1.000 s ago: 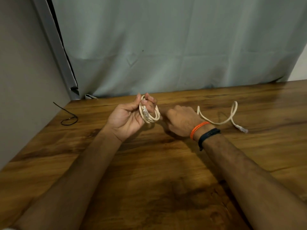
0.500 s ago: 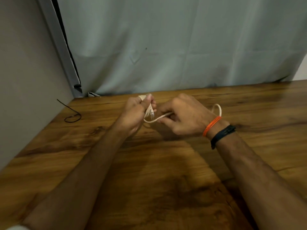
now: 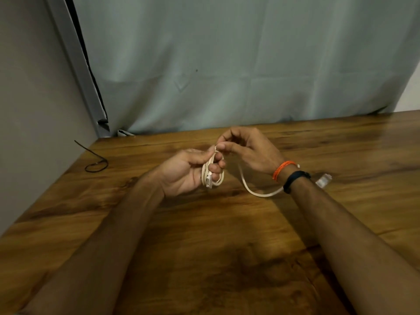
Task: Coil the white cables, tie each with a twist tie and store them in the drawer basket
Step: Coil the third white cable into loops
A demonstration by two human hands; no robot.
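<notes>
Bare wooden table (image 3: 204,258) lies open in front of both forearms. A black twist tie (image 3: 96,165) sits near the left wall (image 3: 34,110). A hanging curtain (image 3: 250,64) closes off the table's far edge.

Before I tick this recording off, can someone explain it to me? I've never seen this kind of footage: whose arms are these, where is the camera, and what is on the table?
No machine here: a person works bare-handed, and one wide camera on their head looks down at the hands. The left hand grips a small coil of white cable with a plug showing on it. The right hand pinches the cable's loose stretch at the top of the coil; the tail trails under that wrist to a clear plug on the wooden table. A black twist tie lies by the table's left edge. No drawer basket is in view.
</notes>
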